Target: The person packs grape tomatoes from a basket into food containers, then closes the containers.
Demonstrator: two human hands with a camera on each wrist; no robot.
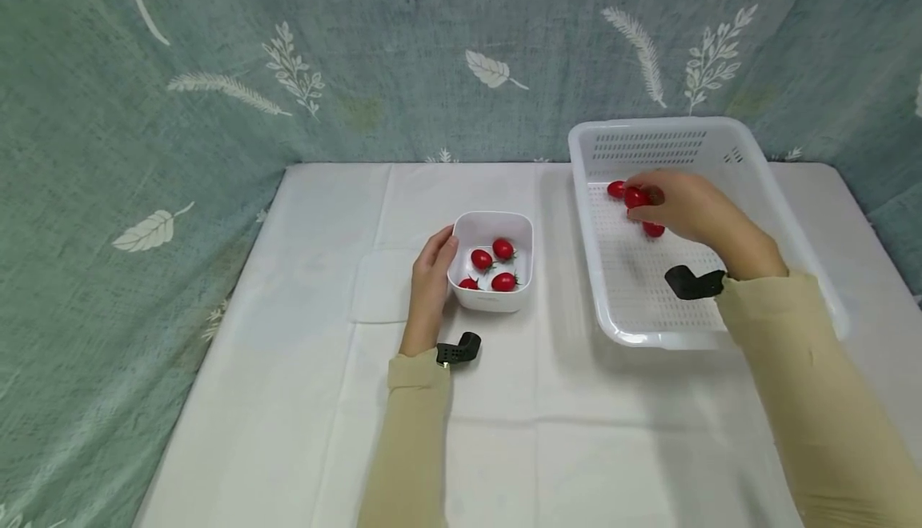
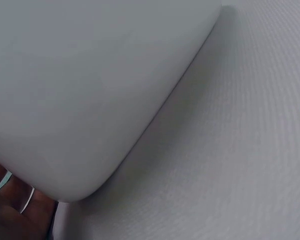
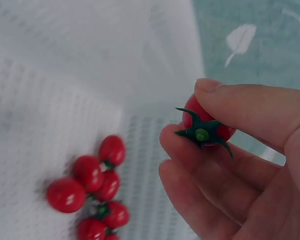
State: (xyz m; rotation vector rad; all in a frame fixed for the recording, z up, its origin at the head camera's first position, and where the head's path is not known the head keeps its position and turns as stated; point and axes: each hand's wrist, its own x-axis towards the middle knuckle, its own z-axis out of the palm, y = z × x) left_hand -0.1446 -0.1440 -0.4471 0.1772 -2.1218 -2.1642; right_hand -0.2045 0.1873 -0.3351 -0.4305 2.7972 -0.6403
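My left hand [image 1: 430,288] holds the left side of a small white square container [image 1: 490,301], with thumb and fingers at its wall near the rim. Inside this container lie several red cherry tomatoes [image 1: 504,282] with green stems. In the left wrist view the container's smooth outer wall [image 2: 99,90] fills much of the picture, and parts of the ringed fingers [image 2: 34,205] show at the lower left. My right hand [image 1: 691,208] is over the large white basket [image 1: 605,304], pinching one cherry tomato [image 3: 224,132] between thumb and fingers. More cherry tomatoes [image 3: 87,172] lie on the basket's floor below.
A white cloth [image 1: 288,400] covers the table, with folds running across it. Behind and to the left hangs a green curtain [image 1: 403,72] with white leaf prints. The basket has raised, slotted walls and stands to the right of the small container.
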